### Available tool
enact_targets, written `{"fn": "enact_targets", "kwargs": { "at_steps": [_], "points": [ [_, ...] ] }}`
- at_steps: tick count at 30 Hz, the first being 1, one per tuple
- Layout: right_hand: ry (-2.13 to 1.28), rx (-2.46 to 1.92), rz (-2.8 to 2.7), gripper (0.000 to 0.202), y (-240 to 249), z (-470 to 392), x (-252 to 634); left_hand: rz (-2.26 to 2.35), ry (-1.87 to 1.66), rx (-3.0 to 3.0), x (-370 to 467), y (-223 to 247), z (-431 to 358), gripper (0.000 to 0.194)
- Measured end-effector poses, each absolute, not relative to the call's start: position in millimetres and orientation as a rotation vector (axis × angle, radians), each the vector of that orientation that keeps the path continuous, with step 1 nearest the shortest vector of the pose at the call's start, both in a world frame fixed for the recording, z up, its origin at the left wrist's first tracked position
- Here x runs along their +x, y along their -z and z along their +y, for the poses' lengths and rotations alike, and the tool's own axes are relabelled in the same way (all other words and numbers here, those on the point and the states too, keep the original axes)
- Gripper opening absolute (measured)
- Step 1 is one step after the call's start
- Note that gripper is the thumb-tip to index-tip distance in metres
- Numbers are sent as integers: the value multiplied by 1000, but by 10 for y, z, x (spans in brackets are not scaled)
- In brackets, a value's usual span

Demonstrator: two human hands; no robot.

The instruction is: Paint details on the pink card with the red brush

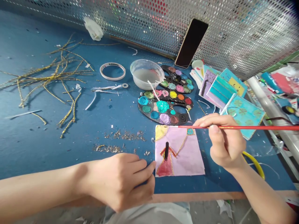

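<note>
A small painted canvas (187,158) lies near the table's front edge, showing a red-dressed figure, a yellow corner sun and a small kite on lilac. My right hand (225,141) pinches a red paintbrush (252,127), its tip at the yellow patch on the upper left of the canvas. Against the canvas's left edge rests my left hand (126,179), fingers curled, seen from the back; whether it grips the edge is hidden. Behind the canvas sits a black paint palette (149,115) with many colours, and a second palette (190,88) lies partly beneath it.
A clear bowl (147,73) of cloudy water stands behind the palettes. To its left are a tape roll (112,71) and gold cords (53,74). A phone (192,43) leans on the perforated metal panel (140,18). Small painted canvases (221,90) are piled at the right.
</note>
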State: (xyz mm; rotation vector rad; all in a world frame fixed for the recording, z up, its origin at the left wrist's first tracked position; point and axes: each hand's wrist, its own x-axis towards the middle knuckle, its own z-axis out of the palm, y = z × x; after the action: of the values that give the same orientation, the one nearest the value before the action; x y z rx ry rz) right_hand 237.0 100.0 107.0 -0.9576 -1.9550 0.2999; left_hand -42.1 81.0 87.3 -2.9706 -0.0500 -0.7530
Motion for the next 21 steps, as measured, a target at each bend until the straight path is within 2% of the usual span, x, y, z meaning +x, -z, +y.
{"fn": "enact_targets", "kwargs": {
  "at_steps": [8,13,21],
  "points": [
    [-351,-1091,-1842,20,-1088,1003,2386,-55,759,-2971,-442,-880,783,25],
    [-459,-1078,-1912,15,-1061,1036,2396,-57,776,-2969,-433,-878,800,26],
    [-364,-1059,-2020,15,-1091,1019,2396,-56,742,-2957,-437,-886,808,26]
  ]
}}
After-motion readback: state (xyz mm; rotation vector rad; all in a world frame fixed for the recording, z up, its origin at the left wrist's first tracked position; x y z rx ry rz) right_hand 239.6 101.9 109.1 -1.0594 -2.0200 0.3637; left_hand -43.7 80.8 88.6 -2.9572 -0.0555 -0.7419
